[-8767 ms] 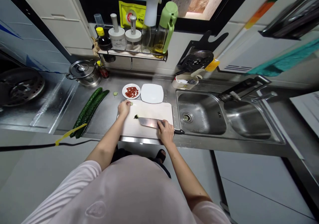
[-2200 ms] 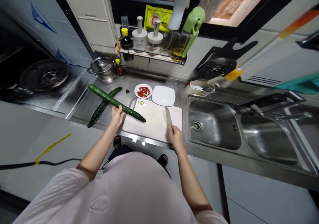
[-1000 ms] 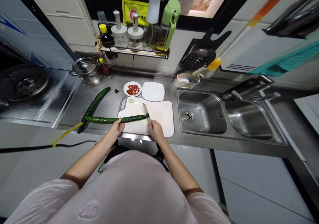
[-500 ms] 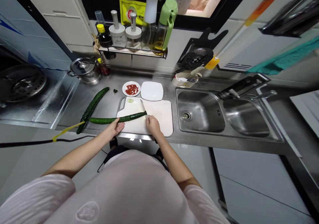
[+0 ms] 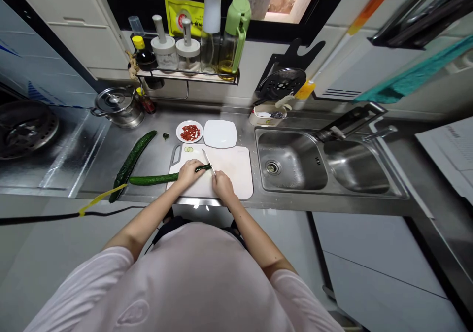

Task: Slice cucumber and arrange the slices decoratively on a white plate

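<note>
On the white cutting board (image 5: pixel 236 174) lies a long cucumber (image 5: pixel 155 179), its left part reaching past the board onto the steel counter. My left hand (image 5: pixel 188 173) is closed over the cucumber close to its right end. The knife (image 5: pixel 208 159) is in my right hand (image 5: pixel 222 185), fingers wrapped round its handle, which they hide. Its blade stands at the cucumber's right end; whether it has cut in, I cannot tell. Thin cucumber slices (image 5: pixel 188 149) rest near the board's top left. A second cucumber (image 5: pixel 132 167) lies slanted on the counter to the left.
Behind the board sit a plate of chopped red pieces (image 5: pixel 190 132) and a white square plate (image 5: pixel 220 133). A lidded steel pot (image 5: pixel 120 106) stands back left. The double sink (image 5: pixel 291 159) is to the right. Bottles and jars line a wall shelf (image 5: pixel 188 76).
My left hand has moved right along the cucumber, from beneath its middle to a grip over it near the knife. The camera view has shifted slightly.
</note>
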{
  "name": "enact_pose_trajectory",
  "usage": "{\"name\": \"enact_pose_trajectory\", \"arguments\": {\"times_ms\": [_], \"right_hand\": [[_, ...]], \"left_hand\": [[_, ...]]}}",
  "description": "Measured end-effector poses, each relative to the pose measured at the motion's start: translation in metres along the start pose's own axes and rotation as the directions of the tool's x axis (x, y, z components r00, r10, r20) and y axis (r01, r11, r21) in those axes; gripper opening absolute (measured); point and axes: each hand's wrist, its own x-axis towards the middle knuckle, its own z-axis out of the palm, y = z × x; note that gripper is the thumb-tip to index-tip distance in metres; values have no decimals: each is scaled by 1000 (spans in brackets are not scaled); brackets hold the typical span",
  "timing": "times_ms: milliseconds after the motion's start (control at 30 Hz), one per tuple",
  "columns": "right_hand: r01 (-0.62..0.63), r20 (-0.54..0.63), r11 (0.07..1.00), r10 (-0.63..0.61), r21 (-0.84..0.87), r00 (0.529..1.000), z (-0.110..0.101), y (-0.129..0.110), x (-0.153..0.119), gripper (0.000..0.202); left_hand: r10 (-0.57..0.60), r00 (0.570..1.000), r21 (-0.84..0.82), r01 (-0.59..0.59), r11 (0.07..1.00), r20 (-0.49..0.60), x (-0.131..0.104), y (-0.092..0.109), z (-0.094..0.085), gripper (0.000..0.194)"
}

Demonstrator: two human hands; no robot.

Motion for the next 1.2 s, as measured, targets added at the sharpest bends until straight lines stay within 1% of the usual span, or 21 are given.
{"name": "enact_pose_trajectory", "arguments": {"times_ms": [67,133,267,400,467,633,667,767,833,1033,1133,1200], "right_hand": [[1,-2,1000,-1,1,1000,-1,-1,-3,31],[8,-2,1000,-8,1,1000,-1,-3,-6,30],[9,13,1000,-9,-15,1000,1,-6,-9,29],[-12,54,999,14,-35,998,4,-10,-9,29],[-25,64,999,27,-36,998,6,-11,-10,29],[-41,88,999,43,-16,995,5,-14,-10,33],[-39,94,999,41,-14,995,5,-15,-10,32],[-31,104,999,33,-23,994,4,-15,-10,28],[-29,105,999,33,-36,994,4,-16,-10,26],[-61,138,996,70,-72,988,7,-21,-13,25],[-82,162,994,93,-74,982,7,-23,-18,25],[-91,171,993,102,-72,980,5,-23,-22,24]], "left_hand": [[-11,1000,-46,11,999,-5,-1,-3,7,16],[-35,999,-117,32,993,-24,-3,-4,11,17],[-66,998,-221,61,973,-17,-4,-5,11,16],[-174,985,-338,158,928,-17,-4,-3,12,16],[-192,981,-353,173,920,-18,-4,-2,12,16],[-208,978,-354,189,916,-15,-4,-3,13,15],[-198,980,-343,179,922,-21,-4,-4,13,15],[-113,992,-262,97,960,-48,-4,-7,15,13],[-87,994,-226,70,972,-65,-3,-9,15,12],[-108,992,-228,92,969,-58,-3,-8,15,11],[-91,995,-155,84,984,-36,-2,-8,14,10],[-33,999,-78,31,996,-25,-1,-9,14,10]]}}
